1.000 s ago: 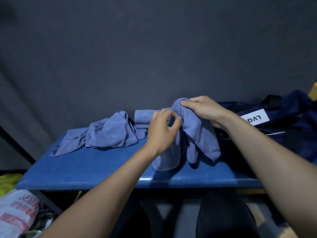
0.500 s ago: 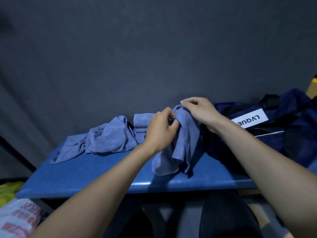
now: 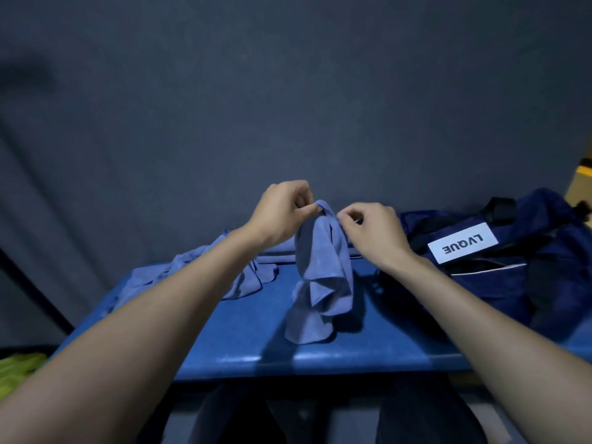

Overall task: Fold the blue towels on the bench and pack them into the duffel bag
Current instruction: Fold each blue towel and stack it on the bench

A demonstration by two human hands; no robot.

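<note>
Down in the far left corner a bit of yellow-green material (image 3: 19, 368) can be seen, below the edge of the blue surface (image 3: 243, 334); what it is can't be told. On the left part of the surface a crumpled blue towel (image 3: 192, 270) is spread out, partly hidden behind the left forearm. A flatter bit of blue cloth is seen just behind it, near the wall, but it's mostly blocked by the wrist, so whether it's folded can't be said.

In the middle, another blue towel, the held towel (image 3: 322, 283), is lifted by its top edge. The left hand (image 3: 282, 209) is pinched on the top corner, fingers curled round the cloth. The right hand (image 3: 371, 229) is pinched on the same top edge just beside it, thumb and fingertips closed on the fabric. The rest of the towel is left hanging in bunched folds, with the bottom end resting on the surface.

On the right, the dark navy duffel bag (image 3: 512, 283) is set on the surface near the hanging towel, not touching it. A white label (image 3: 463, 242) reading LVQUE, seen upside down, is on its top. Something yellow (image 3: 581, 184) is glimpsed behind the bag at the frame edge.
</note>
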